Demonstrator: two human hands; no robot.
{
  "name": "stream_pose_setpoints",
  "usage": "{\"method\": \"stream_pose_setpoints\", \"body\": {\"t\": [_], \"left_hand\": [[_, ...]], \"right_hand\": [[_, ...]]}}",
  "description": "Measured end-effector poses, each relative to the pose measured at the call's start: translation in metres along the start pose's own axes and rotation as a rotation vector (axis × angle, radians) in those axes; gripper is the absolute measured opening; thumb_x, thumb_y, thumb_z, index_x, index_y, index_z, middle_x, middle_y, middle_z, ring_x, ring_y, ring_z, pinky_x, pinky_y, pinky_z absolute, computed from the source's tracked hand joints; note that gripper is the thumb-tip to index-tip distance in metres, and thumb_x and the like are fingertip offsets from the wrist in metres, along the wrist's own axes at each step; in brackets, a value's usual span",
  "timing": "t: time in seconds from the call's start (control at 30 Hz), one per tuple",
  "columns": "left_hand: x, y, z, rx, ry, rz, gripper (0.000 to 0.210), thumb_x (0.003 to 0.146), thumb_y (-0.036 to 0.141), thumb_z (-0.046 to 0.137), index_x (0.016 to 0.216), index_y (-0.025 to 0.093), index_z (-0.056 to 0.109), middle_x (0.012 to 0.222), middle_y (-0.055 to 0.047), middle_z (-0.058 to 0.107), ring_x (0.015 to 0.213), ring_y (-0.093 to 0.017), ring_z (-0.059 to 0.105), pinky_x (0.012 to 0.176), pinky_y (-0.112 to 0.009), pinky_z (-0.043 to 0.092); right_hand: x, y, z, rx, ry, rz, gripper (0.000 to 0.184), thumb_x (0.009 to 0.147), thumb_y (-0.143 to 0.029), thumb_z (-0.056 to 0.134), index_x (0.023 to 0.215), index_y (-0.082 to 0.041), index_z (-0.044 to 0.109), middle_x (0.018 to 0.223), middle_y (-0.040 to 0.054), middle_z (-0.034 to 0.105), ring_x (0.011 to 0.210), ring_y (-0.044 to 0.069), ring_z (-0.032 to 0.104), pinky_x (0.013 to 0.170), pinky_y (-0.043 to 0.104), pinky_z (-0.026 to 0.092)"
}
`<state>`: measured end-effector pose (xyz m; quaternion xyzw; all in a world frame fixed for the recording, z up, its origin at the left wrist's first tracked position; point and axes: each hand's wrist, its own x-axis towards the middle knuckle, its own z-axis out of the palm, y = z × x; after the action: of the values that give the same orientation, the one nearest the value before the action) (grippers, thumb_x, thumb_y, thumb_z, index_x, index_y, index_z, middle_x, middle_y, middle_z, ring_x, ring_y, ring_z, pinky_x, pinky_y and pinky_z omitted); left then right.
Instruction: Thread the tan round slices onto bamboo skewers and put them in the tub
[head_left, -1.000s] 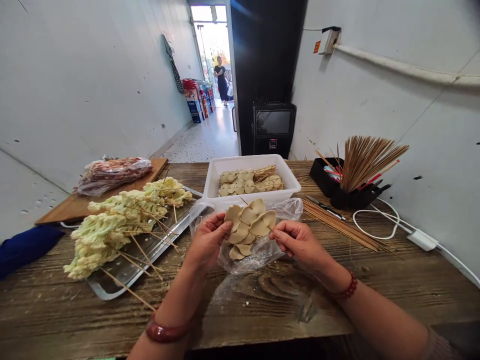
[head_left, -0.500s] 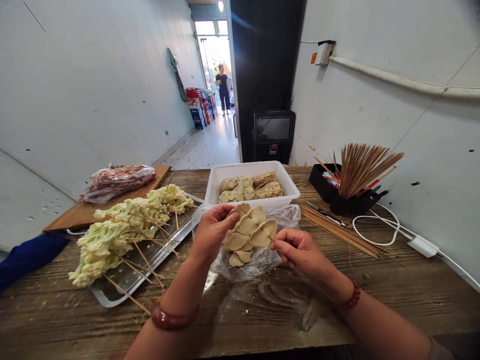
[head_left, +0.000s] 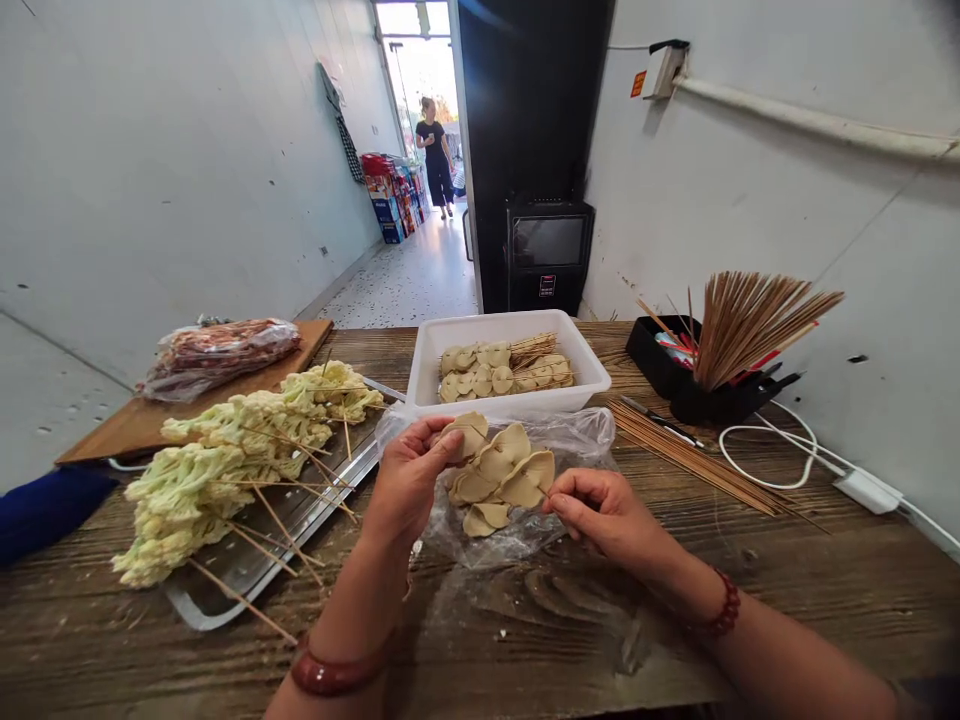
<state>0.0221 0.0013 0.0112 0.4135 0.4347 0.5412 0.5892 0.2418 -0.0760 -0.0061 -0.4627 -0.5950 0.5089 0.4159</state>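
My left hand [head_left: 411, 470] pinches a thin, round beige slice [head_left: 469, 434] between thumb and fingers. My right hand [head_left: 596, 510] is closed on the end of a thin wooden skewer [head_left: 545, 494], which passes into a curled beige slice [head_left: 529, 480]. Another folded slice [head_left: 504, 452] is just up and left of it; the skewer's course between them is partly hidden. Below lie more loose slices [head_left: 485, 520] on a clear plastic bag [head_left: 517, 545]. Behind the hands stands a white tub [head_left: 510, 407] with skewered beige slices [head_left: 476, 372] in it.
On the left, cauliflower skewers [head_left: 225, 455] lie across a metal tray [head_left: 259, 580], beside a cutting board [head_left: 112, 435] with bagged meat [head_left: 225, 350]. On the right are loose skewers [head_left: 690, 460], a black holder [head_left: 720, 405] full of skewers and a white cable [head_left: 810, 450]. A person [head_left: 435, 155] is in the doorway.
My left hand has drawn a little left and now holds a slice upright, apart from the others. My right hand keeps its grip on the skewer. The view has shifted slightly.
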Motion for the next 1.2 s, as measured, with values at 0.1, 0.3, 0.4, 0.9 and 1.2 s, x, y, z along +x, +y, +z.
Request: {"method": "stream_pose_setpoints", "body": {"t": [0.1,0.3,0.4,0.9,1.2], "left_hand": [[-0.0003,0.0017,0.0005,-0.014,0.024,0.033,0.034,0.055,0.030,0.086,0.080,0.014,0.071,0.072,-0.002,0.069,0.059,-0.012,0.057,0.052,-0.023,0.046],[-0.0002,0.0047,0.0000,-0.004,0.024,0.052,0.031,0.056,0.026,0.085,0.081,0.013,0.073,0.068,-0.002,0.068,0.055,-0.009,0.053,0.047,-0.019,0.038],[0.0005,0.0039,-0.0017,0.019,0.024,0.069,0.029,0.058,0.026,0.084,0.083,0.013,0.074,0.068,-0.002,0.068,0.057,-0.009,0.055,0.047,-0.019,0.036],[-0.0004,0.0016,-0.0050,0.091,0.026,0.124,0.028,0.063,0.026,0.081,0.086,0.013,0.075,0.068,-0.002,0.066,0.055,-0.008,0.050,0.047,-0.019,0.033],[-0.0030,0.0039,-0.0034,0.089,0.018,0.112,0.028,0.063,0.026,0.081,0.086,0.012,0.075,0.069,-0.003,0.067,0.056,-0.008,0.051,0.047,-0.019,0.033]], "right_hand": [[-0.0009,-0.0002,0.0015,-0.017,-0.010,0.013,0.025,0.085,-0.036,0.058,0.074,-0.014,0.063,0.054,-0.0038,0.049,0.045,0.008,0.042,0.046,0.021,0.030],[-0.0029,0.0001,0.0052,-0.034,-0.017,0.017,0.023,0.085,-0.033,0.057,0.075,-0.013,0.063,0.053,-0.0036,0.049,0.047,0.008,0.043,0.048,0.021,0.032],[-0.0022,0.0003,0.0061,-0.032,-0.024,0.019,0.022,0.084,-0.033,0.058,0.075,-0.014,0.063,0.053,-0.0040,0.049,0.047,0.008,0.043,0.048,0.021,0.032],[-0.0018,0.0006,0.0078,-0.049,-0.037,0.053,0.023,0.084,-0.033,0.057,0.074,-0.013,0.062,0.053,-0.0042,0.048,0.046,0.008,0.042,0.047,0.021,0.031],[-0.0016,0.0033,0.0081,-0.056,-0.039,0.074,0.025,0.083,-0.037,0.058,0.074,-0.014,0.062,0.054,-0.0035,0.049,0.047,0.008,0.042,0.048,0.022,0.031]]}}
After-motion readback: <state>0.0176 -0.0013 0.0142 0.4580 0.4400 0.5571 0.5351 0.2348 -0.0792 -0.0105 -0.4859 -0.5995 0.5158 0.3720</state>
